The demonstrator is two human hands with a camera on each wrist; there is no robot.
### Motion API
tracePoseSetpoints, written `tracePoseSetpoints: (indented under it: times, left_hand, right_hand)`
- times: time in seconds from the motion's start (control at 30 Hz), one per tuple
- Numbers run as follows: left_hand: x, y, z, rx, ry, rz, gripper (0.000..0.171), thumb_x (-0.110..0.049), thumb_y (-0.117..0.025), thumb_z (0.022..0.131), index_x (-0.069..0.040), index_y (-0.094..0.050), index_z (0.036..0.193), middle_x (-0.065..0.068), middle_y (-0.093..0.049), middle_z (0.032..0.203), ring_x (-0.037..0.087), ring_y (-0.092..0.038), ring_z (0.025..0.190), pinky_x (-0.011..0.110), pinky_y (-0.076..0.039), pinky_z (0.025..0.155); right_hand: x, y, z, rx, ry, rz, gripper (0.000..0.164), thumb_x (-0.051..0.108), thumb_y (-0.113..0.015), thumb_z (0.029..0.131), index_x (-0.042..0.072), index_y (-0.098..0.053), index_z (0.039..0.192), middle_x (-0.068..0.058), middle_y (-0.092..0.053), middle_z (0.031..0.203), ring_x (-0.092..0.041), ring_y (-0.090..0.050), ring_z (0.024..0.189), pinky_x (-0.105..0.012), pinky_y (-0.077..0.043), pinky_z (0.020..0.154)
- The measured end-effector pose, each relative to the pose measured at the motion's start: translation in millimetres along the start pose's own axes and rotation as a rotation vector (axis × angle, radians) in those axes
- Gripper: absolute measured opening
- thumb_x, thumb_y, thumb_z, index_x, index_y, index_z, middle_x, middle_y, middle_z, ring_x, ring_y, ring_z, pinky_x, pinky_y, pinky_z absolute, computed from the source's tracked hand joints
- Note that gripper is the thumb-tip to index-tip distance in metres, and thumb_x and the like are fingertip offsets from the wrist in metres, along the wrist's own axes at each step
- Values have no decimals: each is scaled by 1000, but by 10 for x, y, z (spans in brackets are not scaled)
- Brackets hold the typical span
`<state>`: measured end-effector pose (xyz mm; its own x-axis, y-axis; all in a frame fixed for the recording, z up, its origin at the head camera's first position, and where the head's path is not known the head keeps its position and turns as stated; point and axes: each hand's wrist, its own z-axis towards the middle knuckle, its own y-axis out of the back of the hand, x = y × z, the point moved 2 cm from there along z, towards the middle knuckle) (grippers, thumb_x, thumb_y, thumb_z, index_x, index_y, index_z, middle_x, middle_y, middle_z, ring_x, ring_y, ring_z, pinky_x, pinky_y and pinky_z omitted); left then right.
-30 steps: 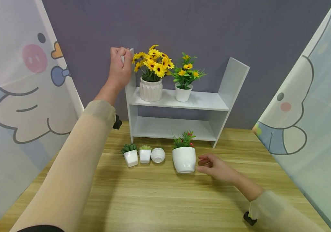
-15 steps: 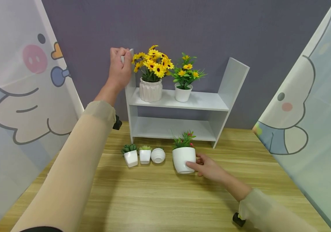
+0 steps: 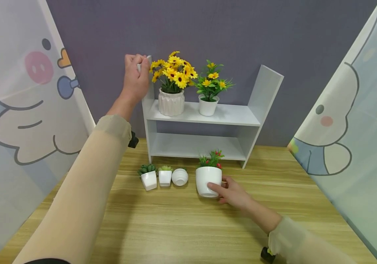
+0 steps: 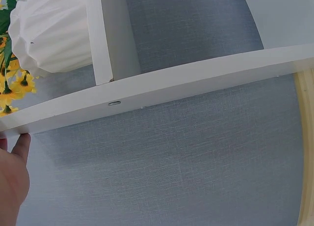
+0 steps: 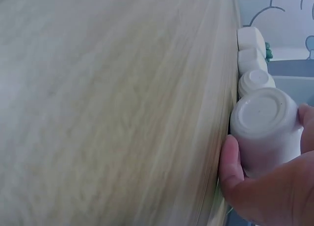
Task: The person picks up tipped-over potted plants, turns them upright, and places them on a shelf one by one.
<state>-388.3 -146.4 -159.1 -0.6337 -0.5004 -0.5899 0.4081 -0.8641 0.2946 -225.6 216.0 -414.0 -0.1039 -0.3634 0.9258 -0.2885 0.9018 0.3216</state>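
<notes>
My left hand [image 3: 136, 77] grips the top of the left side panel of a white two-tier shelf [image 3: 205, 116]; the left wrist view shows its fingertips against the panel. On the table, my right hand [image 3: 234, 193] holds a white flowerpot [image 3: 205, 179] by its right side, thumb across the front. Green leaves with small red flowers [image 3: 212, 160] stick out of that pot, which lies tipped back with its base facing me. The right wrist view shows the pot's round base [image 5: 262, 112] between thumb and fingers.
Yellow daisies in a ribbed pot [image 3: 171, 102] and a yellow-flowered plant [image 3: 208, 106] stand on the upper shelf. Two small succulents [image 3: 149, 179] [image 3: 165, 177] and a small round pot [image 3: 180, 177] lie left of the held pot on the wooden table [image 3: 162, 231].
My right hand has closed in from the right and taken hold of the white flowerpot, which has turned slightly. The left hand stays on the shelf panel.
</notes>
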Motion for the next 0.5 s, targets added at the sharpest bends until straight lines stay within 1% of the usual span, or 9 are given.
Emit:
tracePoseSetpoints:
  times: [0.13, 0.33, 0.4, 0.5]
  left_hand:
    - [4, 10, -7, -1, -5, -4, 28, -38, -39, 118, -21, -41, 96, -9, -26, 117, 5, -39, 109, 26, -31, 91]
    - [5, 14, -15, -2, -8, -15, 27, -37, -40, 118, -21, -41, 96, -9, -26, 116, 5, -38, 110, 26, -31, 91]
    - [1, 12, -13, -2, -12, -17, 27, -36, -40, 118, -21, -41, 96, -9, -26, 116, 5, -38, 111, 26, -31, 91]
    - [-5, 9, -5, -2, -16, -13, 27, -37, -39, 118, -21, -41, 96, -9, -26, 116, 5, -39, 111, 26, -31, 91]
  right_hand:
    - [14, -29, -8, 0, 1, 0, 84, 44, -75, 103, -2, -38, 162, -20, -66, 136, -25, -67, 103, -35, -58, 80]
    - [24, -33, -7, 17, -3, 9, 90, 41, -77, 102, 1, -31, 168, -20, -65, 133, -24, -63, 97, -33, -55, 77]
    - [30, -30, -14, 16, -5, 1, 91, 40, -78, 101, 3, -30, 169, -20, -65, 132, -24, -63, 94, -33, -56, 78]
    - [38, -21, -29, 21, 9, -14, 92, 39, -79, 101, 3, -29, 169, -20, -64, 134, -25, -63, 93, -35, -57, 83]
